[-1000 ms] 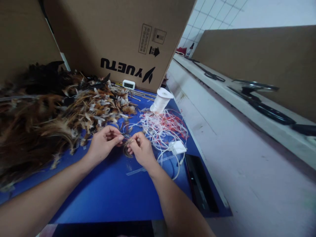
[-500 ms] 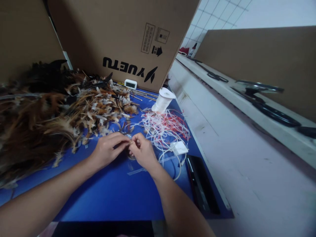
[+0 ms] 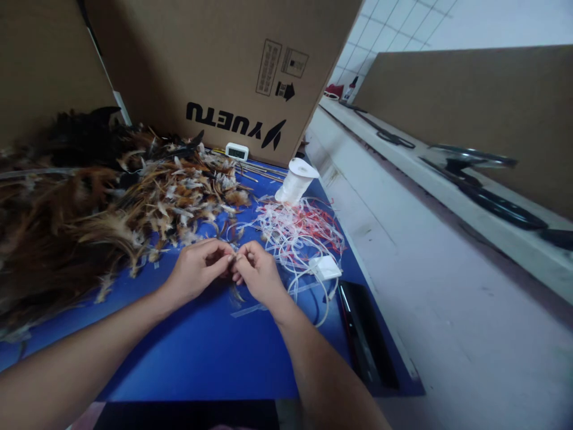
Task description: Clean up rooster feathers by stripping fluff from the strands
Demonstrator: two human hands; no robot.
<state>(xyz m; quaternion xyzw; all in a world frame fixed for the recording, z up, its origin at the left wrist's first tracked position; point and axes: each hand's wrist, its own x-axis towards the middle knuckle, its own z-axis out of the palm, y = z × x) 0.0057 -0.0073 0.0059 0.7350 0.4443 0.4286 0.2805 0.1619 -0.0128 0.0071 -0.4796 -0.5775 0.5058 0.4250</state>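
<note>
right hand [image 3: 257,272]: narrow pinch, apparently on a small feather [image 3: 236,292] below its fingertips, above the desk [image 3: 201,358] | left hand [image 3: 199,267]: just beside, grip unclear | advice: pinch lightly, steadily

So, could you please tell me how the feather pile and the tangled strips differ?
The feather pile is mostly brown, black and cream; the tangled strips are whitish and red. The feather pile covers far more of the blue table than the tangled strips. Both lie in loose heaps on it.
</note>
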